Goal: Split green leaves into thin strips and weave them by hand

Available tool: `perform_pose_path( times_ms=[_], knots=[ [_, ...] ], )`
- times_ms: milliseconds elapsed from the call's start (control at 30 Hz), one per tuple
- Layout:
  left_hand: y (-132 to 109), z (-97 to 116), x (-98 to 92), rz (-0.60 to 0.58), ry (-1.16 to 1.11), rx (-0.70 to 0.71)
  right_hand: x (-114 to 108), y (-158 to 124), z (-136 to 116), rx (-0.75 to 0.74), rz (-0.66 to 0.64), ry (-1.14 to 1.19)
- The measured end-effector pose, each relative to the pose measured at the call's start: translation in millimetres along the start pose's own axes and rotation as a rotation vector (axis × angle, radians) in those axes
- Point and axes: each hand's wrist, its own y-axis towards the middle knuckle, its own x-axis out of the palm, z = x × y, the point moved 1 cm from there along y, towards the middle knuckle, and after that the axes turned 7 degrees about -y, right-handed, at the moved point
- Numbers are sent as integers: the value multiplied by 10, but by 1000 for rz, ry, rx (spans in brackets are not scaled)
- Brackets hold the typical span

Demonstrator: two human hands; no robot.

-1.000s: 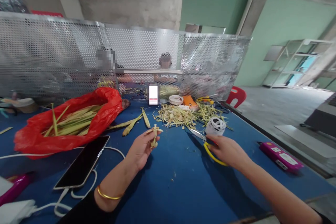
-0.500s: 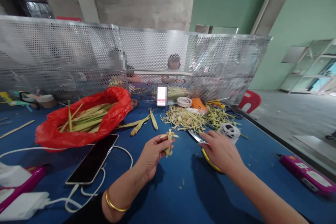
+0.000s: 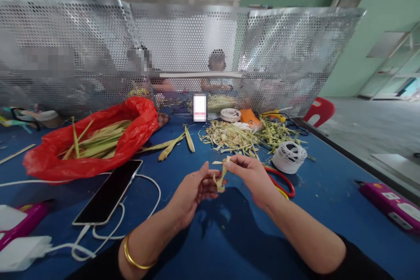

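Observation:
Over the blue table, my right hand [image 3: 254, 179] pinches the top of a small piece of knotted plant husk [image 3: 222, 176] between thumb and fingers. My left hand [image 3: 193, 190] is just to its left, thumb raised and fingers apart, the fingertips near or touching the piece's lower end. Pale strips stick out from that piece. Scissors with red and yellow handles [image 3: 285, 180] lie on the table behind my right wrist, their blades hidden. Past my hands is a heap of pale husk scraps [image 3: 231, 136], with greener trimmings [image 3: 278, 139] beside it.
A red plastic bag [image 3: 144, 129] of long husks stands at left. In front of it a phone [image 3: 106, 192] lies with white cables. A white roll [image 3: 289, 157] and a magenta tool [image 3: 389, 205] are at right. A perforated metal screen [image 3: 183, 30] closes the back; people sit behind it.
My right hand has left the scissors, which now lie on the table, and has come left to pinch the husk piece. My left hand's grip has loosened. The view has tilted down.

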Motion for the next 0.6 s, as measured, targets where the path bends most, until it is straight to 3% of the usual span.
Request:
perform_pose_path(
  times_ms=[200, 433, 600],
  knots=[
    [-17, -23, 6, -52, 158, 58, -17, 4, 2, -42, 8, -24],
    [-9, -60, 15, 22, 133, 58, -105, 48, -22, -108, 187, 40],
    [-10, -32, 2, 59, 108, 60, -149, 73, -57, -105, 215, 33]
  ],
)
